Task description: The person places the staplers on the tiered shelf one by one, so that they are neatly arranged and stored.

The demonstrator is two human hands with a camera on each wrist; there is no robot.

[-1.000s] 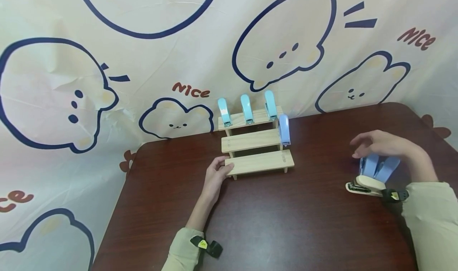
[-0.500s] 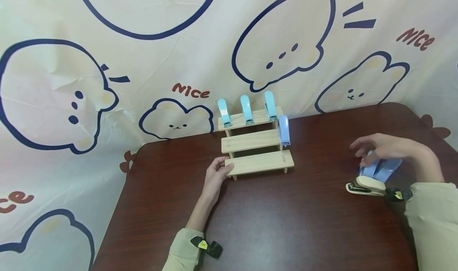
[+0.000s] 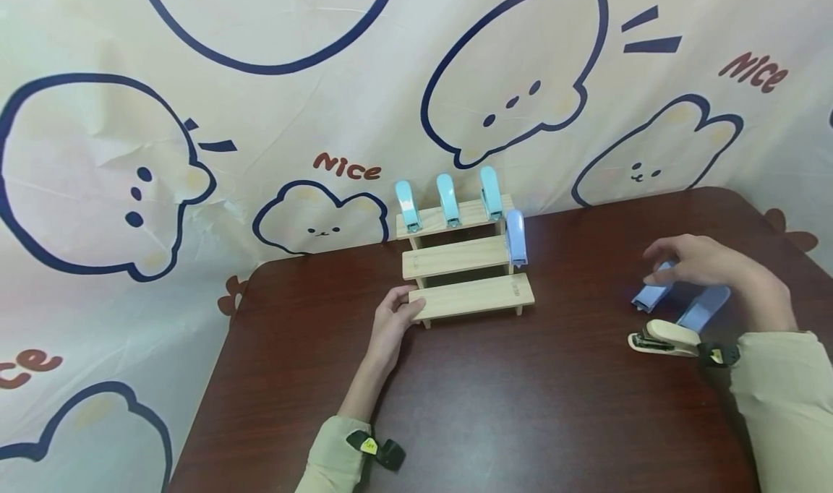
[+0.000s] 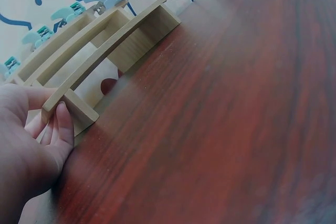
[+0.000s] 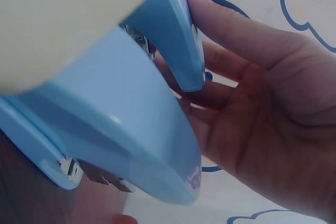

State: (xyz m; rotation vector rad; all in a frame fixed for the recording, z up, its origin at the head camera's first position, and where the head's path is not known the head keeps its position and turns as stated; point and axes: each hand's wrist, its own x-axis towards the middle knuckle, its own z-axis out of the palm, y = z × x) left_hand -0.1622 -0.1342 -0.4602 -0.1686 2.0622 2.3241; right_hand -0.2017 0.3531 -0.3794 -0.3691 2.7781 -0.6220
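Note:
My left hand (image 3: 395, 319) grips the left end of the lowest step of a small wooden three-step rack (image 3: 471, 296). In the left wrist view, the thumb and fingers pinch that step's end (image 4: 55, 100). My right hand (image 3: 706, 265) holds a blue stapler (image 3: 651, 296) between thumb and fingers, its front end pointing left toward the rack. Beneath the right wrist lies a second blue stapler (image 3: 703, 309), and a cream stapler (image 3: 665, 336) lies just in front of it. The right wrist view shows the held stapler (image 5: 184, 40) partly behind the second one (image 5: 121, 114).
Three turquoise staplers (image 3: 449, 199) stand in a row on the rack's top step. One periwinkle stapler (image 3: 517, 237) sits at the right end of the middle step. Behind the brown table (image 3: 520, 406) hangs a cartoon-printed cloth (image 3: 312, 110).
My right hand has taken hold of a blue stapler and drawn it slightly away from the second blue one, which stays beside the cream stapler. The left hand keeps its grip on the rack.

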